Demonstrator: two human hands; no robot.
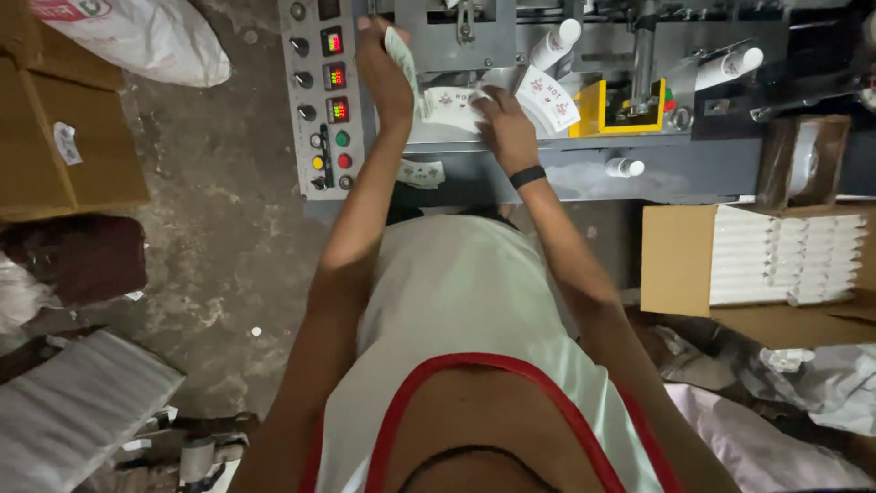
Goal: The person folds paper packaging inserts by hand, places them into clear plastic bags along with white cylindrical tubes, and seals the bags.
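Two hands: both reach forward from the white, red-trimmed vest to the machine (547, 173).
Left floor: white stack (73, 411) near the body; brown box (64, 137) and white sack (146, 36) farther off.
Right floor: open carton (675, 260) with rows of white sheets (785, 256); crumpled plastic (821, 383) nearer.
Right hand (505, 128): black wristband, fingers curled down and pressed on a fan of printed white blanks (547, 96) lying on the machine bed.
Left hand (383, 73): raised higher, closed around a small bunch of blanks (401, 55) held on edge.
Panel (324, 100): just left of the left hand, with knobs, lit displays, coloured buttons.
Yellow part (598, 114): right of the fan.
Rollers (557, 41): white, behind the blanks.
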